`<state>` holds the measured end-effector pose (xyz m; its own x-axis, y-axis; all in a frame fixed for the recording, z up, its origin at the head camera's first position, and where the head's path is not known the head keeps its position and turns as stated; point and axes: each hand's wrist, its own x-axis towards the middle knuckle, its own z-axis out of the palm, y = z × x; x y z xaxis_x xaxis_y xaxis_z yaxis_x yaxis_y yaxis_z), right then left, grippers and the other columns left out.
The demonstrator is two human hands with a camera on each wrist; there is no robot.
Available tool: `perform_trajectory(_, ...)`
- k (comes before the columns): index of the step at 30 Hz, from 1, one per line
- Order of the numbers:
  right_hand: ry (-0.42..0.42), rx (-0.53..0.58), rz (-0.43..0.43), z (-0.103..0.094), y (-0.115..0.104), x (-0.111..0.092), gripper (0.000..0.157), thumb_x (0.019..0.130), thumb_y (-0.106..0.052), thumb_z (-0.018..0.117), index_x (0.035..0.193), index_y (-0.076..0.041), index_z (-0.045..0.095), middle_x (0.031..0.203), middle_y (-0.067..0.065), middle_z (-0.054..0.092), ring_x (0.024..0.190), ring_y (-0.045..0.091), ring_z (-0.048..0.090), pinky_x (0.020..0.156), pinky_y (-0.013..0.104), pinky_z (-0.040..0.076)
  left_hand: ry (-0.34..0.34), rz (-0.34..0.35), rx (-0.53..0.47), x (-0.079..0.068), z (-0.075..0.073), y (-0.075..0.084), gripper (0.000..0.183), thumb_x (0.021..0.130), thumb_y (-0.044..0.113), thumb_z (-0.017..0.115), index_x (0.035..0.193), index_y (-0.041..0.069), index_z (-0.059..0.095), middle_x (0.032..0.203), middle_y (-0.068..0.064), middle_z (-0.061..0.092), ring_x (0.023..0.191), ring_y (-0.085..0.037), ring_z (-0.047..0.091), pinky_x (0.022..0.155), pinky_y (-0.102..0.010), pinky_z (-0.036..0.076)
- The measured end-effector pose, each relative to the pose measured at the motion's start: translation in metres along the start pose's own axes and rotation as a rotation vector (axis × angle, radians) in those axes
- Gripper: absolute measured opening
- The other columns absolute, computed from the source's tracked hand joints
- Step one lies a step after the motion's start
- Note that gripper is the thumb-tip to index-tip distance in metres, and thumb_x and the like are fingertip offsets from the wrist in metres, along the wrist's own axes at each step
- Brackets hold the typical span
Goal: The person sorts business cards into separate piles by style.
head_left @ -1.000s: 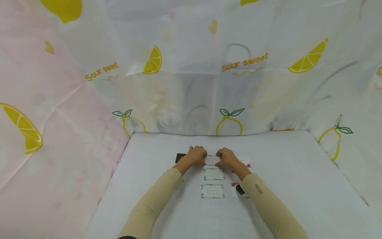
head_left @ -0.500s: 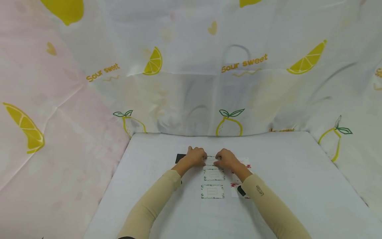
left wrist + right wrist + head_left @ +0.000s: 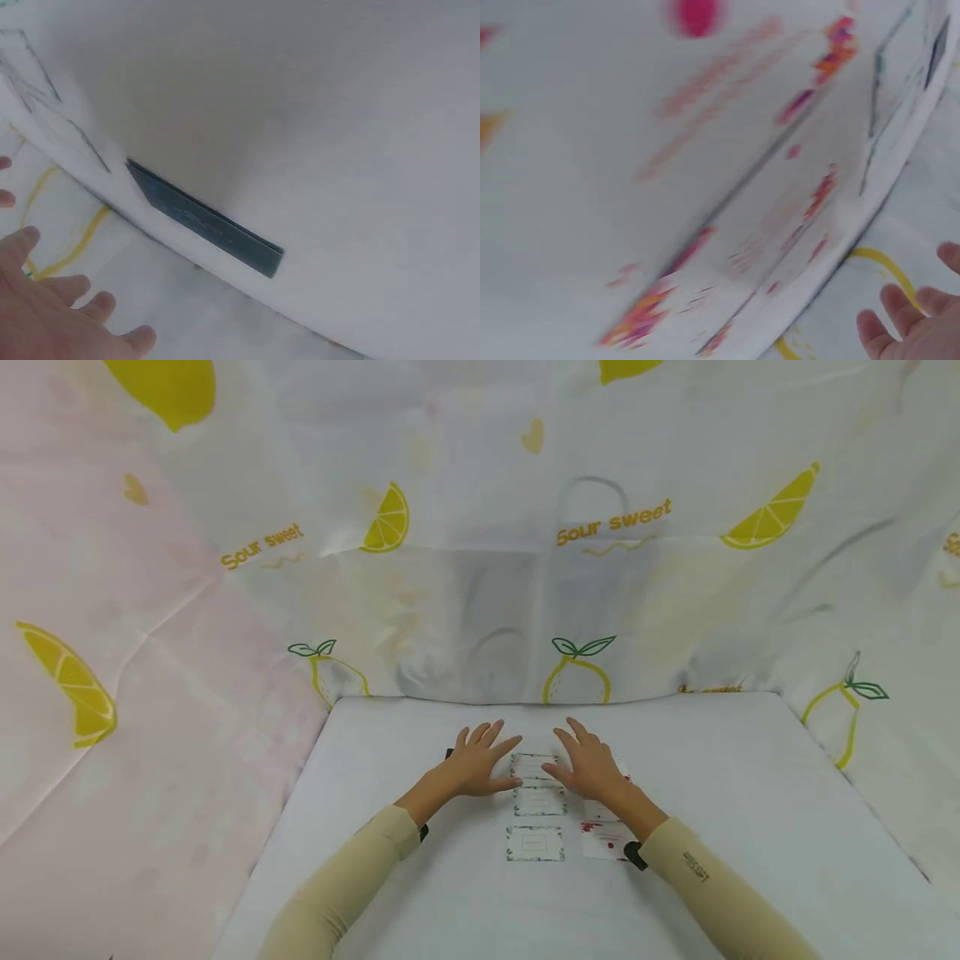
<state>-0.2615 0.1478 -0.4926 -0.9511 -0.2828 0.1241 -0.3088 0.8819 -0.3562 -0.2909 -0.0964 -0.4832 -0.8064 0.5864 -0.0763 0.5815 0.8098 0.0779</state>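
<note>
Left hand (image 3: 474,770) and right hand (image 3: 594,772) are spread, grip released; a low withdrawing sweep could skew the far leaf-bordered card (image 3: 532,764).

The white and pale pink fabric backdrop with printed lemons (image 3: 480,602) bore "Sour sweet" in full twice, in orange-yellow letters; the dark lettering on the long beige right sleeve (image 3: 727,897) could not be read surely; nor could the print on the white rectangular cards with green leafy borders (image 3: 535,852) or with red floral corners (image 3: 604,847).
</note>
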Motion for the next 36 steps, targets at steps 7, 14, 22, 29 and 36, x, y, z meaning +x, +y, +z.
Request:
perform_trajectory(7, 0.039, -0.04, -0.035, -0.002, 0.03, -0.043, 0.083, 0.089, -0.053, 0.065, 0.154, -0.012, 0.033, 0.163, 0.024, 0.01, 0.14, 0.048, 0.031, 0.106, 0.073, 0.026, -0.002, -0.008, -0.014, -0.033, 0.009, -0.012, 0.079, 0.093, 0.075, 0.035, 0.158, 0.036, 0.016, 0.167, -0.015, 0.001, 0.152, -0.04, 0.008, 0.116, -0.067, 0.006)
perform_trajectory(14, 0.044, -0.051, 0.006, -0.015, 0.054, -0.069, 0.081, 0.092, -0.051, 0.062, 0.156, -0.013, 0.028, 0.163, 0.026, 0.006, 0.143, 0.048, 0.023, 0.108, 0.075, 0.015, 0.017, -0.005, 0.0, -0.06, 0.012, -0.028, 0.076, 0.094, 0.07, 0.039, 0.158, 0.033, 0.021, 0.166, -0.016, 0.004, 0.152, -0.041, 0.01, 0.115, -0.069, 0.007)
perform_trajectory(22, 0.04, -0.071, 0.04, -0.022, 0.067, -0.083, 0.084, 0.09, -0.051, 0.064, 0.155, -0.012, 0.028, 0.161, 0.029, 0.009, 0.142, 0.051, 0.021, 0.107, 0.076, 0.015, 0.069, -0.036, -0.011, -0.076, 0.013, -0.039, 0.076, 0.094, 0.07, 0.041, 0.158, 0.033, 0.022, 0.166, -0.017, 0.007, 0.152, -0.041, 0.011, 0.114, -0.07, 0.007)
perform_trajectory(29, 0.029, -0.088, 0.025, -0.022, 0.066, -0.09, 0.085, 0.089, -0.05, 0.065, 0.154, -0.01, 0.029, 0.162, 0.028, 0.01, 0.142, 0.051, 0.023, 0.107, 0.075, 0.017, 0.077, -0.017, 0.004, -0.082, 0.016, -0.037, 0.083, 0.092, 0.071, 0.042, 0.159, 0.029, 0.016, 0.166, -0.019, 0.004, 0.152, -0.043, 0.01, 0.113, -0.072, 0.008)
perform_trajectory(36, 0.029, -0.085, -0.003, -0.02, 0.06, -0.094, 0.083, 0.089, -0.048, 0.067, 0.154, -0.011, 0.031, 0.162, 0.026, 0.012, 0.139, 0.051, 0.028, 0.108, 0.073, 0.02, 0.104, 0.04, 0.023, -0.085, 0.014, -0.026, 0.083, 0.093, 0.07, 0.044, 0.159, 0.027, 0.02, 0.166, -0.016, 0.006, 0.152, -0.04, 0.013, 0.114, -0.071, 0.009)
